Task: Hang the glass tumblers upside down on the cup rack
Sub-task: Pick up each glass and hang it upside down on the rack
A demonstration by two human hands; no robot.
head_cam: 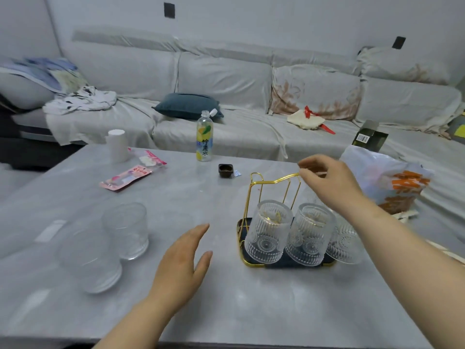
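Grey marbled surface [226, 311] in the foreground, pale sofa [226, 79] across the back. At lower centre, left hand [180, 268] flat and open, fingers together, thumb apart, empty, hovering just above the surface. At centre right, right hand [329, 182] pinching the top wire of the gold cup rack [254, 195], fingertips closed on it. On that rack, three ribbed glass tumblers mouth-down and tilted: one at the left [268, 235], one in the middle [309, 235], one at the right [344, 244] partly hidden behind the forearm. Under them, a dark tray [241, 230] with a gold rim. At lower left of the frame, well apart from the rack, two blurred tumblers on the surface: a nearer one [93, 263] and a farther one [127, 230]. Further back, a lemon-water bottle [204, 137], a small dark cup [225, 170], pink packets [125, 177] and a white roll [117, 144]. At the right edge, a plastic bag [392, 182].
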